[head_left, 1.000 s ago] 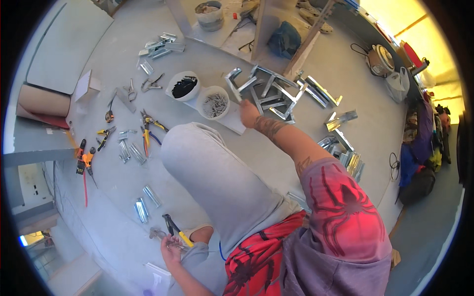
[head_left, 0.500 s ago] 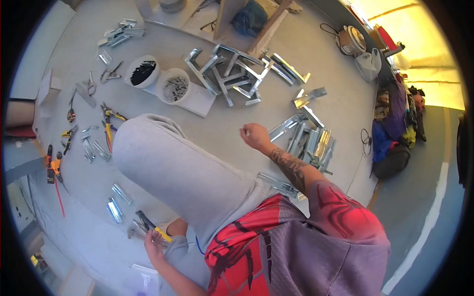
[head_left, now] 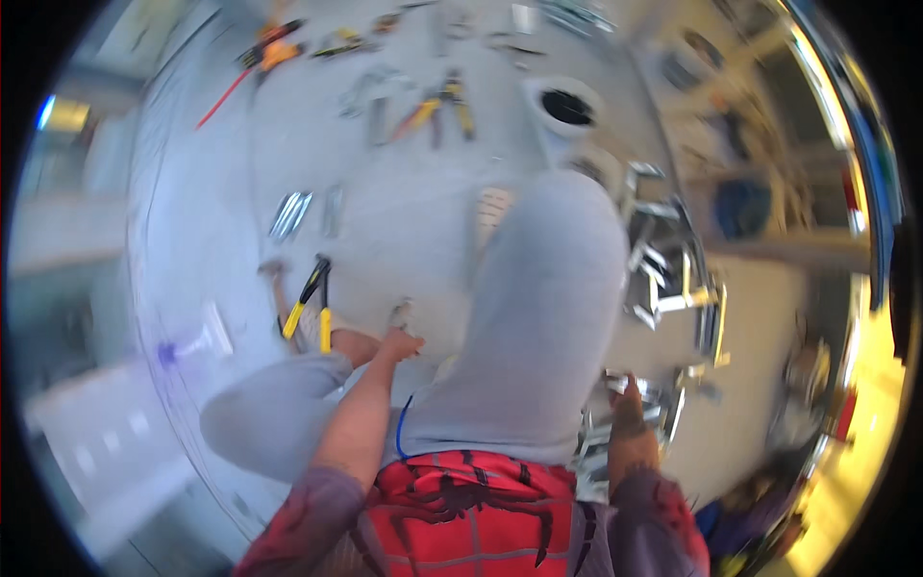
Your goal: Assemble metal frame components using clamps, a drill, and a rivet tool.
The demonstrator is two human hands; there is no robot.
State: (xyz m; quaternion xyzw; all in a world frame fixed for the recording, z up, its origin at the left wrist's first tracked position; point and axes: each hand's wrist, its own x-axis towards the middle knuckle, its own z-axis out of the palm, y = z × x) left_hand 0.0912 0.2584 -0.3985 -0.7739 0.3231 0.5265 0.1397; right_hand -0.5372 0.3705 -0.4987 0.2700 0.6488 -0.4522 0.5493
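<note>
My left hand (head_left: 400,343) is closed around a small metal piece (head_left: 402,310), blurred, sticking out ahead of the fingers over the floor between my legs. To its left, pincers with yellow handles (head_left: 325,324) lie by my foot, beside a hammer (head_left: 275,269). At the right, beyond my raised knee, my right hand (head_left: 628,399) reaches down among bent shiny metal profiles (head_left: 594,447). Its fingers are smeared by motion, so I cannot tell whether they grip a profile or only touch it.
Two short metal channels (head_left: 290,213) lie ahead on the left. Snips with yellow and red handles (head_left: 452,91) lie farther off. A white bowl (head_left: 532,94) of black pieces stands beyond my knee, near joined metal brackets (head_left: 673,306). An orange tool (head_left: 279,52) is at the far left.
My view has swung to the left. My left hand has moved away from the pincers with the metal piece. My right hand has lowered to the metal profiles.
</note>
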